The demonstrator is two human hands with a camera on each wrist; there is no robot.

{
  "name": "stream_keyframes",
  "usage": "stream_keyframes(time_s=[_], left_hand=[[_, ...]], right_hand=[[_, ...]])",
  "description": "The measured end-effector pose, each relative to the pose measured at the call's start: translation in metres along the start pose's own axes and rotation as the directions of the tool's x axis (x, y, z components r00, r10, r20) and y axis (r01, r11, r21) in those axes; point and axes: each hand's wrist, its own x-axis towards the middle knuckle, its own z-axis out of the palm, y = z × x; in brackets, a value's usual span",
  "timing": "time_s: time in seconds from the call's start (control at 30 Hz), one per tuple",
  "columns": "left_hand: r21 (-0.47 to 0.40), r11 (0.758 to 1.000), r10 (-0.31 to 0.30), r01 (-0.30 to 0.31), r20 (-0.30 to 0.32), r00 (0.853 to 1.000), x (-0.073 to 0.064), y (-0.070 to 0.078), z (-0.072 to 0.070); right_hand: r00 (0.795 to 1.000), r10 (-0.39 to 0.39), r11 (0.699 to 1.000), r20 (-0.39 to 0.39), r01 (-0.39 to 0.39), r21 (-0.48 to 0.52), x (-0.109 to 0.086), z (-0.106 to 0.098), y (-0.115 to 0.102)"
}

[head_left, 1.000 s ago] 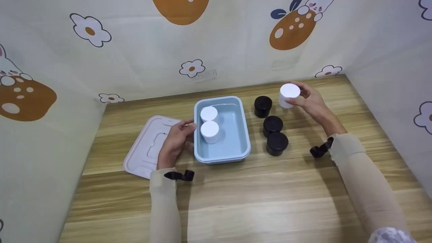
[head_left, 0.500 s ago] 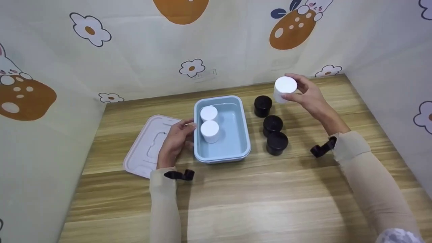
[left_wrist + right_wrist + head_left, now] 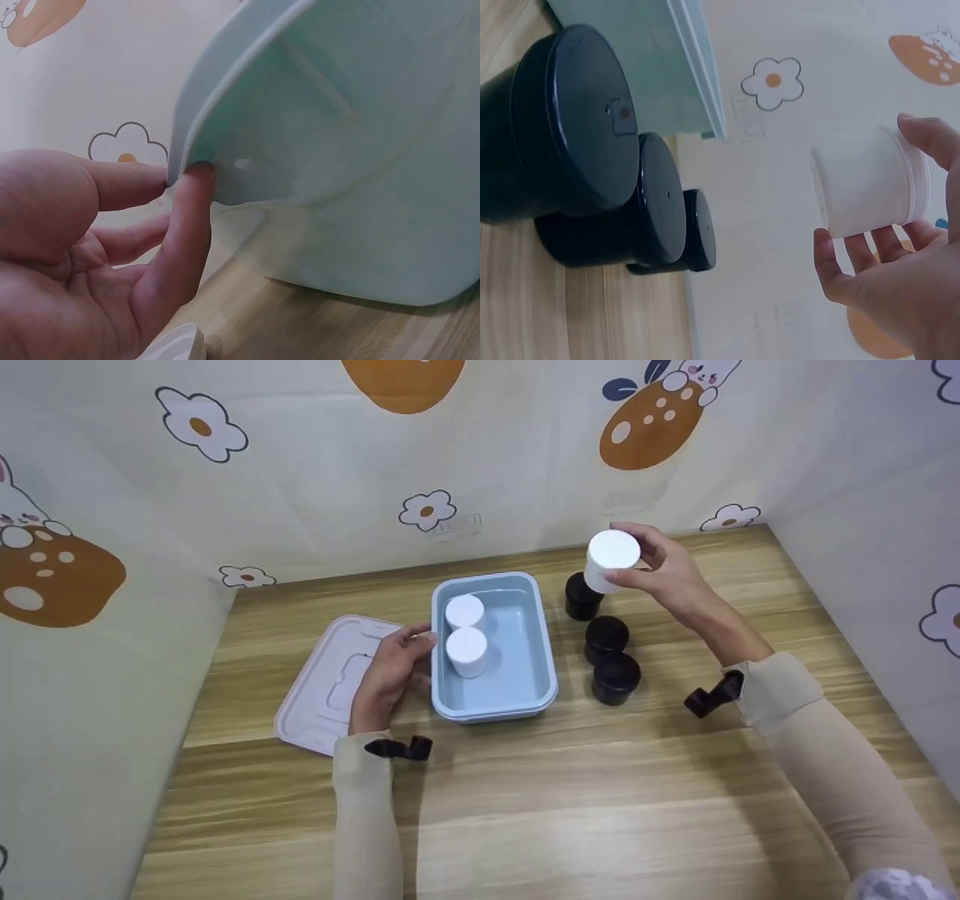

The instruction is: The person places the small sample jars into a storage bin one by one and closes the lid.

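My right hand grips a white lidded jar by its sides, raised above the table; in the right wrist view the white jar lies between thumb and fingers. In the head view it partly overlaps the farthest black jar. My left hand pinches the left rim of a light blue plastic box; the left wrist view has thumb and a finger at the box's rim. Two white jars, a far one and a near one, stand upright along the box's left inner side.
Two more black jars, a middle one and a near one, stand right of the box. A pale lid lies on the wooden table at the left, partly behind the left hand. Patterned curtains enclose the back and sides.
My right hand has raised the white jar, then carried it left toward the box, over the farthest black jar in the head view. The left hand and the box have stayed put.
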Motion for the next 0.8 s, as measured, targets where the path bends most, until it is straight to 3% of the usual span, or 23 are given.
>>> stream_keyframes(time_s=[0.37, 0.8], left_hand=[[-0.001, 0.999, -0.035, 0.035, 0.031, 0.999, -0.001, 0.002, -0.004], [-0.005, 1.000, -0.023, 0.024, 0.031, 0.999, 0.001, 0.000, -0.002]], right_hand=[[0.996, 0.022, 0.999, 0.082, -0.020, -0.032, -0.003, 0.015, -0.014], [0.985, 0.034, 0.998, 0.169, -0.026, -0.052, -0.010, 0.046, -0.023]])
